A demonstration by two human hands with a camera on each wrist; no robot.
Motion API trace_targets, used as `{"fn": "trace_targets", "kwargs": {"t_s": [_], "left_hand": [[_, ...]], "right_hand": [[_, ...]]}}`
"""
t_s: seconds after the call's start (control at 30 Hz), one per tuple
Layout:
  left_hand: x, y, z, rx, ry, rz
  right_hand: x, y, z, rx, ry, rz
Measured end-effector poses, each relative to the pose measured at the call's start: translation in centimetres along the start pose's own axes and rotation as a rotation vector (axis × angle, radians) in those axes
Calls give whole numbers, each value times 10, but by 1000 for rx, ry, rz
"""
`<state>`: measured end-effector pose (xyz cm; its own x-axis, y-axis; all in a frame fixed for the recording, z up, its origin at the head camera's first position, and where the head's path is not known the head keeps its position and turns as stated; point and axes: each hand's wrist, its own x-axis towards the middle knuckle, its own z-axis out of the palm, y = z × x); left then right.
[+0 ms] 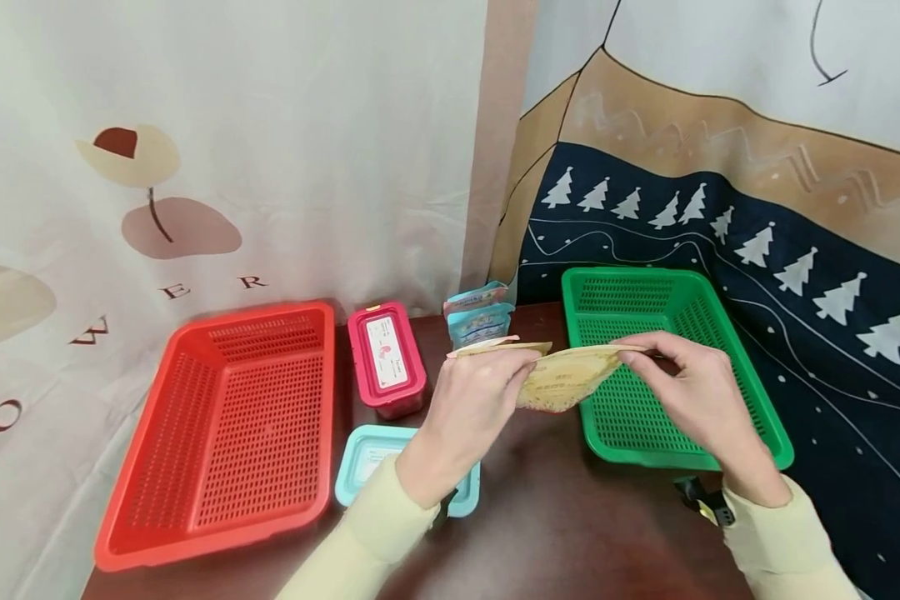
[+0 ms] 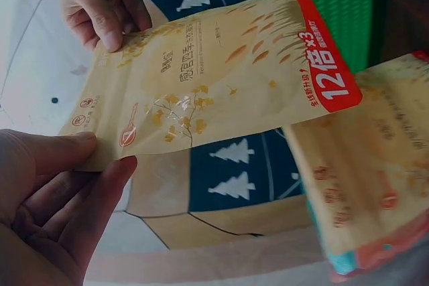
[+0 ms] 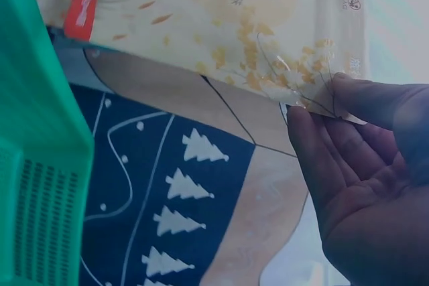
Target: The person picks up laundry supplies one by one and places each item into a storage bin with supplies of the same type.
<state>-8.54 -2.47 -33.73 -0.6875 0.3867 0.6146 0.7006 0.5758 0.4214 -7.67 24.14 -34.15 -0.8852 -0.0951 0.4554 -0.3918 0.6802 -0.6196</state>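
Note:
A yellow flat pouch (image 1: 566, 379) with leaf prints and a red corner band hangs between my two hands, above the table. My left hand (image 1: 468, 417) pinches one top corner between thumb and fingers, plainly seen in the left wrist view. The opposite top corner is pinched by my right hand (image 1: 693, 387), beside the green basket. Another yellow pouch (image 2: 369, 159) stands behind the held one in the left wrist view. Behind my left hand stand blue pouches (image 1: 480, 323), partly covered by the yellow ones.
A red basket (image 1: 328, 417) stands at the left, a green basket (image 1: 592, 433) at the right. Between them are a pink lidded box (image 1: 412, 367) and a light-blue lidded box (image 1: 351, 467), partly behind my left wrist. Printed curtains (image 1: 360, 167) hang at the back.

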Motion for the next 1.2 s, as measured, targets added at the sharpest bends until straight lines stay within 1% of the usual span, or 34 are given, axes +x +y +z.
{"fn": "trace_targets", "kwargs": {"t_s": [0.13,0.27,0.37,0.47,0.63,0.77,1.0,1.2], "left_hand": [[13,6,3,-27,-15,24],[26,9,10,-36,-53,42],[37,9,16,-28,-69,52],[48,6,21,-25,-84,47],[64,4,32,-12,-125,45],[80,5,45,11,-135,43],[103,4,73,25,-133,38],[122,1,98,23,-154,-21]], "right_hand": [[3,5,-15,-7,7,3],[7,11,-29,-34,20,16],[12,16,-35,-50,21,32],[19,23,-39,-64,13,53],[27,36,-44,-84,0,110],[34,49,-53,-86,-8,159],[47,74,-66,-101,0,182],[58,97,-72,-148,-15,208]]}}
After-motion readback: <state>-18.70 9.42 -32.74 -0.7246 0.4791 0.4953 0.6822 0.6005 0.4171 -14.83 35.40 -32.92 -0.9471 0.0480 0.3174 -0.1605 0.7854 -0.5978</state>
